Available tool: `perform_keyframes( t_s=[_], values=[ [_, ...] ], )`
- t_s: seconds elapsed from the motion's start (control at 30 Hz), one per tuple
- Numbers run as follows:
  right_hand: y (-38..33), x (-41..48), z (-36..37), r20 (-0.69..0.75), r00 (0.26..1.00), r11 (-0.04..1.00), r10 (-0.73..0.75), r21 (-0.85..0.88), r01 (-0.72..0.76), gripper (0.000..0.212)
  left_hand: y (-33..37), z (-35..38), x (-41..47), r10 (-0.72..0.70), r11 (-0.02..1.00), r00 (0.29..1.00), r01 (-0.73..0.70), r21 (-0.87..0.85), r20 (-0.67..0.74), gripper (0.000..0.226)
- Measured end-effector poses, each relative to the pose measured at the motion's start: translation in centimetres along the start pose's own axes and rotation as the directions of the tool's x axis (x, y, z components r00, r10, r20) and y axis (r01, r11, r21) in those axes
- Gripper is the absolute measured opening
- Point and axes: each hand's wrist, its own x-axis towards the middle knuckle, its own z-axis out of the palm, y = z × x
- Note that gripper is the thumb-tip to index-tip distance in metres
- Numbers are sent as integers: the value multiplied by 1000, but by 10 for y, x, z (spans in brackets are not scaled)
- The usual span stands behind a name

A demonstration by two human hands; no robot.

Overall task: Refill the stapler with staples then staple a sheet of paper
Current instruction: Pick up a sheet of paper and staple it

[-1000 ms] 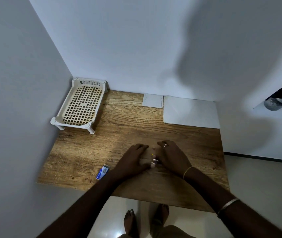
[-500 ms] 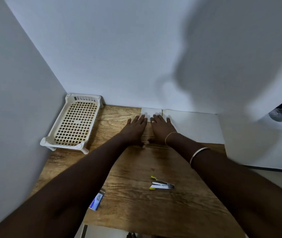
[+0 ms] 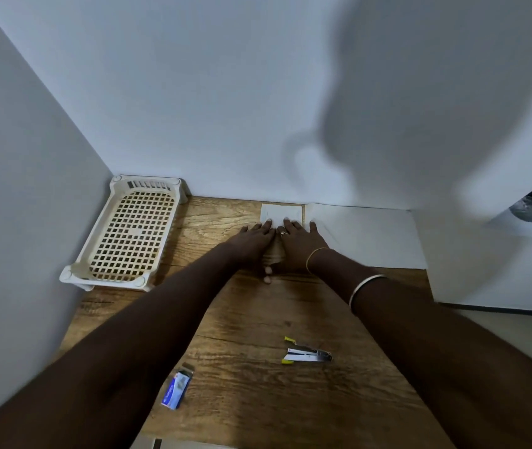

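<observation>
A small white and yellow stapler [image 3: 306, 352] lies on the wooden table [image 3: 258, 400] near the front, untouched. A blue box of staples [image 3: 176, 391] with its flap open lies to its left. Both my arms reach to the back of the table. My left hand [image 3: 253, 243] and my right hand [image 3: 297, 244] lie flat side by side, fingers spread, with their fingertips on a small white sheet of paper [image 3: 280, 212] by the wall. The hands hide the sheet's near edge.
A cream plastic mesh tray [image 3: 128, 234] stands at the back left corner. A larger white sheet [image 3: 371, 238] lies at the back right. Walls close the table at the left and back. The table's right edge drops to the floor.
A second ago both hands were at the stapler near the front. They let it go and reached to the small sheet at the back; since half a second ago they barely moved.
</observation>
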Motion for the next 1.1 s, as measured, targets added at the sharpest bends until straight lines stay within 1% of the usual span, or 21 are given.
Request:
perform_keyframes(
  t_s=[0.17, 0.27, 0.37, 0.6, 0.7, 0.77, 0.87, 0.97, 1.1],
  values=[
    [-18, -39, 23, -20, 1000, 1000, 7, 27, -6, 92, 14, 29, -32, 20, 999, 1000, -20, -39, -2, 134],
    [-33, -69, 38, -41, 999, 995, 19, 97, -15, 80, 23, 53, -53, 35, 996, 998, -38, -77, -43, 129],
    [-43, -95, 50, -63, 998, 993, 9, 115, -1, 69, 29, 72, -68, 37, 995, 996, -44, -92, -77, 120],
    [-52, -114, 55, -132, 991, 995, 10, 101, 4, 56, 45, 98, -78, -15, 994, 986, -4, -111, -169, 84],
    [-51, -114, 50, -158, 987, 997, -15, 78, 28, 53, 48, 100, -78, -32, 993, 978, 6, -121, -208, 74],
    [-48, -111, 44, -181, 983, 998, -39, 50, 48, 48, 50, 102, -79, -42, 991, 972, 12, -131, -230, 71],
    [-42, -104, 36, -248, 965, 996, -89, -20, 87, 29, 52, 103, -79, -57, 988, 967, 18, -154, -248, 67],
    [-36, -100, 32, -284, 951, 992, -125, -38, 119, 26, 53, 103, -78, -64, 987, 966, 24, -160, -252, 65],
    [-33, -102, 36, -307, 944, 992, -122, 0, 128, 26, 55, 106, -78, -74, 985, 960, 29, -170, -270, 65]
  ],
)
